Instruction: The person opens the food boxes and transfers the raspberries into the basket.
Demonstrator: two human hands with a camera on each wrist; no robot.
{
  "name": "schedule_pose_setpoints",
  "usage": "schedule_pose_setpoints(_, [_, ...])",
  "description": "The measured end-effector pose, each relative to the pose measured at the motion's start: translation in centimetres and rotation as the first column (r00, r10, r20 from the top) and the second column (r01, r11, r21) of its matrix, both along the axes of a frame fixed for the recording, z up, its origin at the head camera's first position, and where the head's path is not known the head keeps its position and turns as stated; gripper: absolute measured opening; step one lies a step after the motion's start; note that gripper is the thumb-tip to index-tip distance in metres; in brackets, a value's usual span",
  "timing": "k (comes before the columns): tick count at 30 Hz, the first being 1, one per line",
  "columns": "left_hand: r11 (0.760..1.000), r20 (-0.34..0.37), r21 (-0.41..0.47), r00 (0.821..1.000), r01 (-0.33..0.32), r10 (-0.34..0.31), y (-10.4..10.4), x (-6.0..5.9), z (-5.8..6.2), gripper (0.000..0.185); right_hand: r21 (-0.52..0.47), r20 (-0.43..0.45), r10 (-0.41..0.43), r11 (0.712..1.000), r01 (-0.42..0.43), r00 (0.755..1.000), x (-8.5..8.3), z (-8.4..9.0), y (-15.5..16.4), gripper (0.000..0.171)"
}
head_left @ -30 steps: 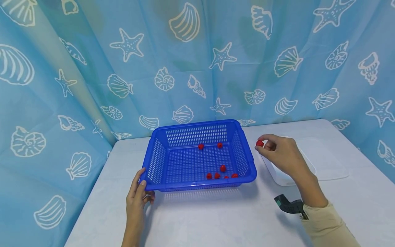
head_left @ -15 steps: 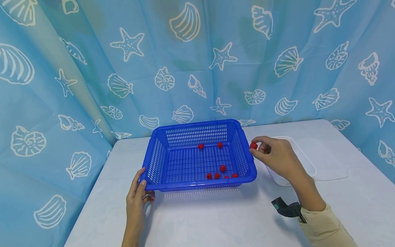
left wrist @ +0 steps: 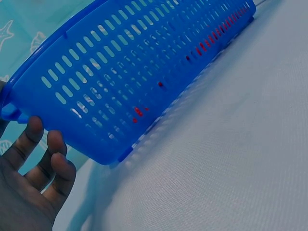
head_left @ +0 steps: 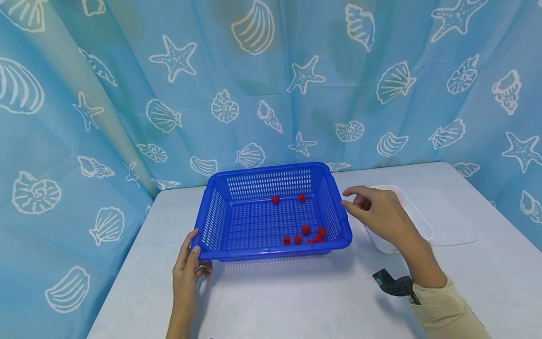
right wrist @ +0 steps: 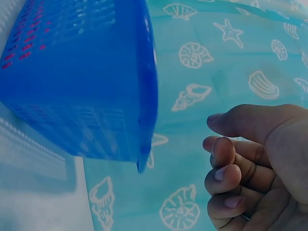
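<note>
Blue plastic basket [head_left: 271, 212] sits just left of the right hand [head_left: 381, 214], whose thumb and forefinger are parted beside the rim, holding nothing. Red berries [head_left: 306, 230] lie inside, below and left of those fingertips. At the near left corner the left hand [head_left: 188, 270] touches the rim with relaxed fingers [left wrist: 53, 149].

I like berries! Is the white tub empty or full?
Cannot tell. The right hand hides part of the white tub; what shows holds no berries.
</note>
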State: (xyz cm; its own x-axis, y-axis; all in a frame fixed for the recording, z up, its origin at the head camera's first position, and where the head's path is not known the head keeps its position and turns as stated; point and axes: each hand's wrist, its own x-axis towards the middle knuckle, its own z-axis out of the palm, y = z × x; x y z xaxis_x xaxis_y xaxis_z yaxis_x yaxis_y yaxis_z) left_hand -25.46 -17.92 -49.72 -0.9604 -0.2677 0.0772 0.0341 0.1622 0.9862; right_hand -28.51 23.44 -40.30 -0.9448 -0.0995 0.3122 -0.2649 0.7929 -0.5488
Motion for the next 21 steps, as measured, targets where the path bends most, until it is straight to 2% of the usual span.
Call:
schedule_pose_setpoints(6, [1.0,0.002,0.002,1.0,0.002,-0.002,-0.1,-0.1,-0.1,0.045,0.0,-0.074,-0.049,0.999,0.049,0.996,-0.3,-0.3,1.9,0.024])
schedule_pose_setpoints(9, [1.0,0.003,0.007,1.0,0.001,-0.001,-0.1,-0.1,-0.1,0.044,-0.012,-0.08,-0.094,0.996,0.093,0.992,-0.4,-0.5,3.1,0.025])
schedule_pose_setpoints(16, [1.0,0.013,0.004,1.0,-0.003,0.003,0.0,0.0,0.0,0.043,-0.012,0.0,-0.228,0.974,0.228,0.974,-0.8,-0.9,5.3,0.033])
schedule_pose_setpoints(21, [1.0,0.012,0.009,1.0,-0.007,0.007,0.0,0.0,-0.1,0.043,0.0,0.061,-0.277,0.961,0.277,0.959,-1.2,-1.7,6.3,0.037])
